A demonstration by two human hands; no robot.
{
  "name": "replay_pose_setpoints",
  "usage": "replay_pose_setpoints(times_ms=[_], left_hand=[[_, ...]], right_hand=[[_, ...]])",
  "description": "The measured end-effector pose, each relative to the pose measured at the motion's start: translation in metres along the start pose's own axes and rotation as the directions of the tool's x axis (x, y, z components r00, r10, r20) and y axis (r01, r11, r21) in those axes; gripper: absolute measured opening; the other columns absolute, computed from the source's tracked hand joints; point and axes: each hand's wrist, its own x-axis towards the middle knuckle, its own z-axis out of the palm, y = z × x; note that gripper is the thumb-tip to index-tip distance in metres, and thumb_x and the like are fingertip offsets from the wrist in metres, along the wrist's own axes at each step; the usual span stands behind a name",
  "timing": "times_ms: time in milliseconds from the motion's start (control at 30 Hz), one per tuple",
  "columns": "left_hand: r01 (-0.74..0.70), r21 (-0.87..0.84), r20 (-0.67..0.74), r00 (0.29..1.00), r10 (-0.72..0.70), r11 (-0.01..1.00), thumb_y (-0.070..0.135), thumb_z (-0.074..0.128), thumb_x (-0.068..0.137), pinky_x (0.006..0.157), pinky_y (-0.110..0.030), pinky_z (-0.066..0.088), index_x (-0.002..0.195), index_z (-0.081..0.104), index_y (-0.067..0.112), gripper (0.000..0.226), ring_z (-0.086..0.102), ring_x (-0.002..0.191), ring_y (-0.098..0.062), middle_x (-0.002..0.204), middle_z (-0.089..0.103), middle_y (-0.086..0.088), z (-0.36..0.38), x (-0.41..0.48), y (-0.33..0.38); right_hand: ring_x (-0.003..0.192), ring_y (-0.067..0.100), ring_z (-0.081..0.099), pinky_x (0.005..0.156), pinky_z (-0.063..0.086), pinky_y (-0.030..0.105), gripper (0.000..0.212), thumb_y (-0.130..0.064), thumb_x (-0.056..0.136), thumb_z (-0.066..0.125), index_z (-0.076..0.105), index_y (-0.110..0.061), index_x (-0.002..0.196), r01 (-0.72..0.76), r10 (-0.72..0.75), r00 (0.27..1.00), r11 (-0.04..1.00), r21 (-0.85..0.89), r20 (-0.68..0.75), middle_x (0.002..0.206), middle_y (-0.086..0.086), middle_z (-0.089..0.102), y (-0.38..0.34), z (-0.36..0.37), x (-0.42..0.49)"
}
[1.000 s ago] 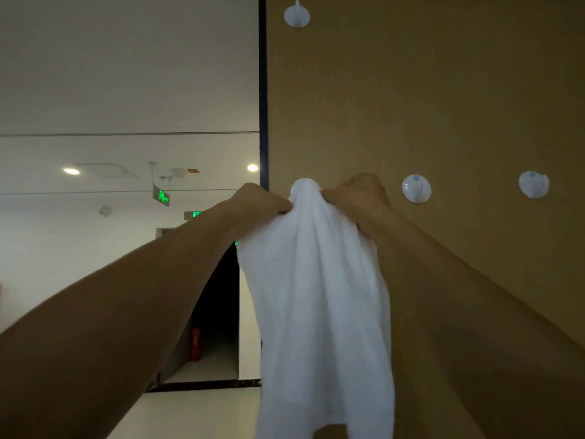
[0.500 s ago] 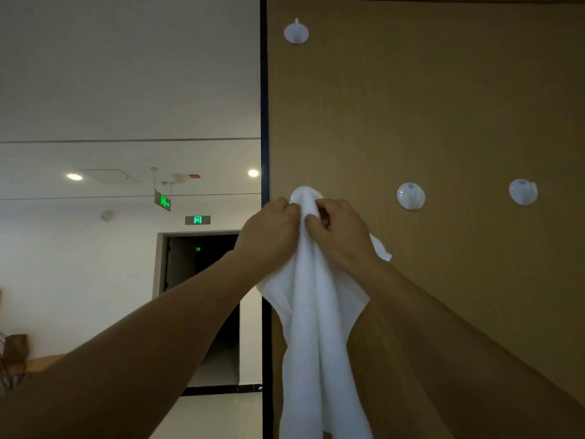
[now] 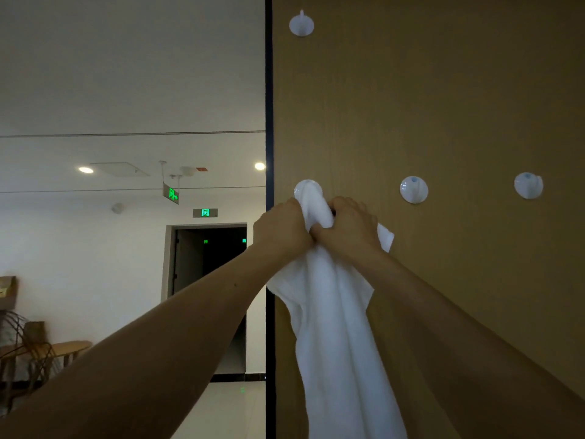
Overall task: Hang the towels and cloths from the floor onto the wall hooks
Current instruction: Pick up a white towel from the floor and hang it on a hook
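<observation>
Filling the right half of the frame, the wooden wall panel (image 3: pixel 443 106) is carrying four white hooks, and the white towel (image 3: pixel 335 327) is hanging down it from mid-frame to the bottom edge. The towel is now falling as a narrow, gathered column, where a second ago it was spreading wide between the hands. Its top fold is lying over the loaded hook (image 3: pixel 307 187), just right of the panel's dark left edge. Both hands have been dropping from either side of that hook to just beneath it and are now pressing together. The left hand (image 3: pixel 280 231) is gripping the bunched cloth from the left and the right hand (image 3: pixel 351 229) from the right, fingers curling into the fabric. A towel corner is poking out behind the right hand. Judging by this, the towel is already catching on the hook and is being tugged down to seat it, so releasing looks near. The upper hook (image 3: pixel 301 24), middle hook (image 3: pixel 413 190) and far-right hook (image 3: pixel 528 185) are staying bare.
</observation>
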Motion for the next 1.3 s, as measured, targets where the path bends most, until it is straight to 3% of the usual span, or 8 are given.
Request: replay_pose_setpoints(times_ms=[133, 267, 333, 633, 867, 967, 1100, 1300], left_hand=[[0.181, -0.49, 0.147, 0.981, -0.124, 0.853, 0.016, 0.062, 0.087, 0.049, -0.017, 0.043, 0.068, 0.053, 0.011, 0.022, 0.055, 0.062, -0.012, 0.068, 0.057, -0.001, -0.009, -0.01, -0.006], [0.489, -0.796, 0.474, 0.87, -0.137, 0.357, -0.01, 0.047, 0.077, 0.073, -0.041, 0.057, 0.101, 0.063, 0.001, 0.03, 0.065, 0.091, -0.035, 0.097, 0.067, -0.017, -0.013, -0.031, -0.018], [0.529, -0.804, 0.542, 0.84, -0.032, 0.271, -0.014, 0.045, 0.078, 0.081, -0.047, 0.056, 0.109, 0.062, -0.001, 0.038, 0.063, 0.099, -0.038, 0.104, 0.066, -0.018, -0.001, -0.046, -0.026], [0.123, -0.432, 0.615, 0.764, 0.193, 0.893, 0.009, 0.074, 0.079, 0.089, -0.025, 0.053, 0.11, 0.063, 0.02, 0.035, 0.062, 0.102, -0.013, 0.11, 0.065, 0.003, 0.018, -0.075, -0.046], [0.306, -0.305, 0.675, 0.738, -0.022, 0.902, 0.04, 0.085, 0.065, 0.082, -0.039, 0.055, 0.115, 0.058, 0.03, 0.058, 0.06, 0.1, -0.016, 0.113, 0.064, 0.006, -0.006, -0.072, -0.035], [0.313, -0.422, 0.337, 0.925, -0.174, 0.851, 0.056, 0.075, 0.071, 0.072, -0.028, 0.05, 0.12, 0.051, 0.022, 0.064, 0.06, 0.099, -0.017, 0.11, 0.061, 0.004, -0.016, -0.066, -0.019], [0.146, -0.329, 0.036, 0.989, -0.142, 0.933, 0.029, 0.053, 0.095, 0.077, -0.027, 0.04, 0.131, 0.043, 0.009, 0.042, 0.053, 0.101, -0.019, 0.119, 0.055, -0.005, -0.005, -0.073, -0.01], [0.145, -0.319, 0.097, 0.988, -0.12, 0.936, 0.019, 0.046, 0.097, 0.084, -0.028, 0.039, 0.131, 0.044, 0.006, 0.036, 0.053, 0.112, -0.027, 0.125, 0.053, -0.013, 0.009, -0.098, -0.027]], right_hand=[[0.076, 0.007, 0.059, 0.056, 0.038, 0.022, 0.027, -0.039, 0.081, 0.066, 0.051, -0.022, 0.096, -0.097, 0.031, 0.981, 0.934, 0.344, 0.193, 0.086, -0.011, 0.059, 0.001, -0.012, -0.008], [0.085, 0.011, 0.068, 0.059, 0.051, 0.023, 0.033, -0.035, 0.084, 0.069, 0.057, -0.019, 0.11, -0.314, 0.059, 0.924, 0.679, 0.664, 0.377, 0.103, -0.002, 0.068, 0.004, -0.018, -0.019], [0.086, 0.014, 0.07, 0.06, 0.054, 0.026, 0.036, -0.035, 0.082, 0.071, 0.059, -0.02, 0.112, -0.376, 0.092, 0.909, 0.604, 0.702, 0.407, 0.104, 0.0, 0.069, 0.011, -0.016, -0.026], [0.11, 0.009, 0.061, 0.089, 0.052, 0.028, 0.068, -0.013, 0.075, 0.081, 0.049, -0.023, 0.134, -0.255, -0.125, 0.842, 0.766, 0.591, 0.525, 0.124, -0.007, 0.061, 0.045, -0.001, -0.062], [0.095, 0.005, 0.066, 0.067, 0.052, 0.013, 0.055, -0.04, 0.072, 0.082, 0.06, -0.025, 0.121, -0.311, -0.027, 0.861, 0.764, 0.566, 0.509, 0.111, -0.011, 0.068, 0.047, -0.011, -0.077], [0.08, -0.001, 0.066, 0.058, 0.051, 0.01, 0.052, -0.062, 0.068, 0.077, 0.062, -0.033, 0.108, -0.282, 0.027, 0.882, 0.829, 0.483, 0.47, 0.098, -0.016, 0.068, 0.04, -0.015, -0.08], [0.107, 0.016, 0.058, 0.088, 0.053, 0.037, 0.09, -0.082, 0.06, 0.062, 0.057, -0.024, 0.128, -0.23, 0.114, 0.902, 0.943, 0.241, 0.417, 0.123, -0.004, 0.056, 0.035, -0.008, -0.092], [0.102, 0.003, 0.059, 0.071, 0.045, 0.013, 0.083, -0.06, 0.073, 0.074, 0.043, -0.024, 0.141, -0.356, 0.149, 0.885, 0.826, 0.436, 0.441, 0.131, -0.007, 0.058, 0.013, -0.01, -0.126]])
